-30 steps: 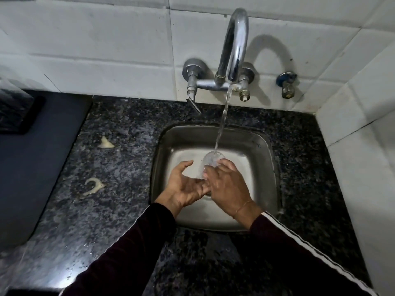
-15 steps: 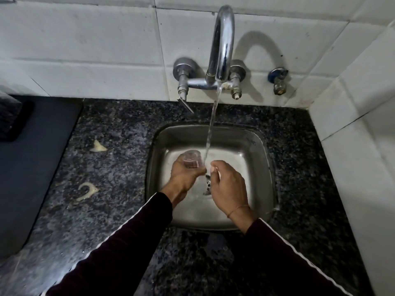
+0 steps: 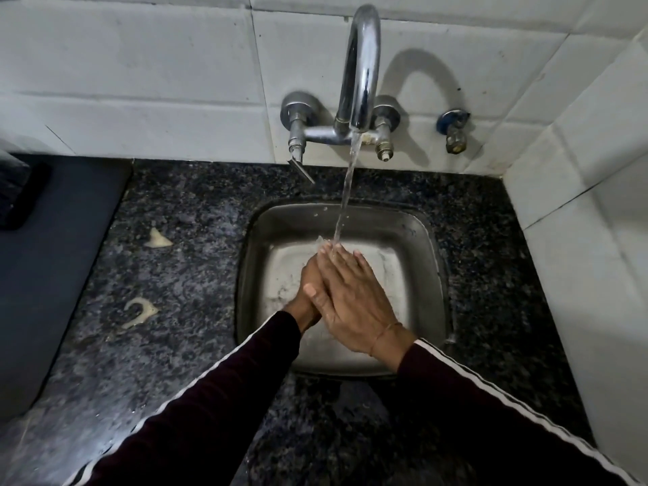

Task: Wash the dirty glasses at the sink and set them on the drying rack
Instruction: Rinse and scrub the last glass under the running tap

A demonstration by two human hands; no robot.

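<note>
seemingly flat fingers (image 3: 345,261) over glass (image 3: 321,242)

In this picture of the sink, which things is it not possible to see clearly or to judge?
- Glass: head view; only a clear edge shows past the fingertips, the rest hidden by the right hand.
- Left hand: mostly covered by the right; its grip cannot be told.
- Drying rack: nowhere in the head view.
- Dark object: cut off by the left edge.

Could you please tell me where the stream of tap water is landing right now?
In the head view, the stream falls from the faucet onto the right hand's fingertips, above the sink's far half.
</note>
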